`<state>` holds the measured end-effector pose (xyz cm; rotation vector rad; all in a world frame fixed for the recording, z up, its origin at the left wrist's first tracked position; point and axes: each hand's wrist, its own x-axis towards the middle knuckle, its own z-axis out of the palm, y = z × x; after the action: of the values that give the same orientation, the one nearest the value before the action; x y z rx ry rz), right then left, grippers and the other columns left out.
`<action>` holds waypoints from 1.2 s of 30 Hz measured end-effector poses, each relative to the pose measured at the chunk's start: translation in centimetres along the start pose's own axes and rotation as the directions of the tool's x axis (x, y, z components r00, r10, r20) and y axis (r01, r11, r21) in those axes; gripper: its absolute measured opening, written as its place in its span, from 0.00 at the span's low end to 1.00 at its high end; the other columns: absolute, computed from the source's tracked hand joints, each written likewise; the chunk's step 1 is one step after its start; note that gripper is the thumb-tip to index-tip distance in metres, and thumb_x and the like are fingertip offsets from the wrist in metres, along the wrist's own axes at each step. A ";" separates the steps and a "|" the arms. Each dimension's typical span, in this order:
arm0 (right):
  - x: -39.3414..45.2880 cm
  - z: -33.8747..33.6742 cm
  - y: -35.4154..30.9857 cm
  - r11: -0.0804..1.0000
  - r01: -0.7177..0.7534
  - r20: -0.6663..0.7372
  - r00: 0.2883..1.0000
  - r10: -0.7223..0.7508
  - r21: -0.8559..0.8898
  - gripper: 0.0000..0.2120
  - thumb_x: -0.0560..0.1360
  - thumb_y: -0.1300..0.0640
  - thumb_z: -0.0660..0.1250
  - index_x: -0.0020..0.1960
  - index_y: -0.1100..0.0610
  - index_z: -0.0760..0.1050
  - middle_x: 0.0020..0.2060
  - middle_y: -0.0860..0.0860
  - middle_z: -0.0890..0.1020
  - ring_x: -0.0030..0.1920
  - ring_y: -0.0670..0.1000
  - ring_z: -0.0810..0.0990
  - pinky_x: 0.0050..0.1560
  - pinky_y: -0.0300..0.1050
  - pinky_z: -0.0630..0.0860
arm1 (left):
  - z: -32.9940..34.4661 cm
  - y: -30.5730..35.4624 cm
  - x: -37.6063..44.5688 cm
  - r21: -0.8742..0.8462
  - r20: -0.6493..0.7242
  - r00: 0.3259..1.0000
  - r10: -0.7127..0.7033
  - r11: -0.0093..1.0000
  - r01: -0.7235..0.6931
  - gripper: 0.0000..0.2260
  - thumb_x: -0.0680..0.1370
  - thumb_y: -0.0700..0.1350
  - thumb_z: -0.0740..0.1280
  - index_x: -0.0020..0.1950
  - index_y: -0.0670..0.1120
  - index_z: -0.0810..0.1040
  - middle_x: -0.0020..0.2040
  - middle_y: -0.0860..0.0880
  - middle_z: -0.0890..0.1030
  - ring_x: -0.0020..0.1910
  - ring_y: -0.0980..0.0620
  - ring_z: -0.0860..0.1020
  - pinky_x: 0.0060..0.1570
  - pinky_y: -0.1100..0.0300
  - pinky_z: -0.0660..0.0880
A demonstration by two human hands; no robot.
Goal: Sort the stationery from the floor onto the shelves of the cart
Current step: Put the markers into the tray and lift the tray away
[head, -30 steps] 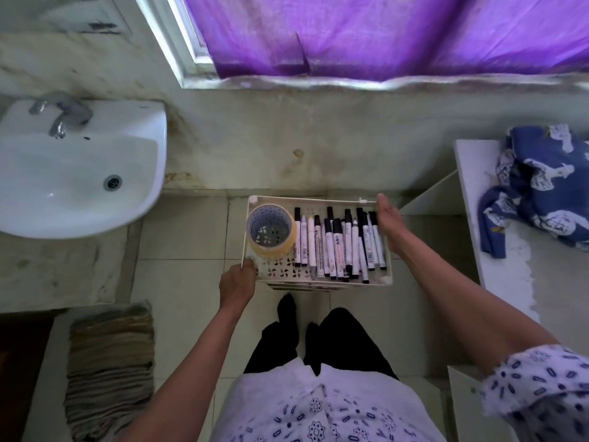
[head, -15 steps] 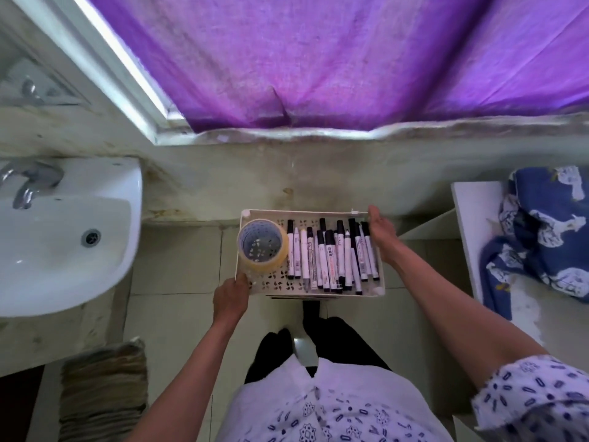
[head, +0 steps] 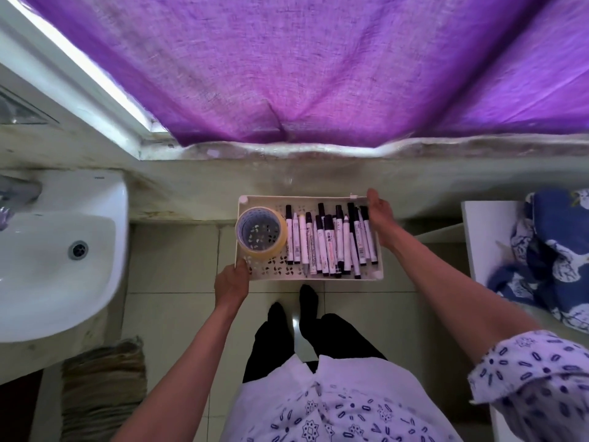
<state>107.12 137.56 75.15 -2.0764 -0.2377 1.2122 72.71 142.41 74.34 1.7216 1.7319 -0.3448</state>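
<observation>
At the far left of the frame a white sink (head: 47,250) is fixed to the wall, and a folded striped mat (head: 102,390) lies on the tiled floor at lower left. Left of centre, the left hand (head: 231,283) grips the near-left corner of the white perforated cart shelf (head: 277,275), fingers curled round its rim. On the shelf's left end a roll of yellowish tape (head: 261,233) stands on its flat side. To its right, a row of black-capped markers (head: 331,240) lies side by side across the shelf, most caps toward the top of the frame. At centre right, the right hand (head: 381,215) holds the shelf's far-right edge; the thumb lies along the rim, and how the other fingers sit cannot be told. Black-clad legs (head: 306,327) stand below the shelf. A purple curtain (head: 318,65) fills the upper frame. At the far right, blue patterned cloth (head: 554,253) rests on a white surface (head: 484,237).
</observation>
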 end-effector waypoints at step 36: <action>8.6 -0.9 -2.3 0.999 -0.038 -0.023 0.999 0.038 -0.005 0.43 0.73 0.28 0.50 0.73 0.61 0.67 0.66 0.58 0.76 0.66 0.58 0.74 0.69 0.60 0.69 | -0.9 6.0 5.4 -0.292 0.003 0.994 -0.110 0.950 0.106 0.23 0.84 0.51 0.52 0.51 0.34 0.79 0.53 0.33 0.80 0.52 0.35 0.77 0.45 0.52 0.66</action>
<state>112.90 142.92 71.03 -2.1068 -0.1918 1.2111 78.69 147.80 73.26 1.4236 1.7910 -0.1163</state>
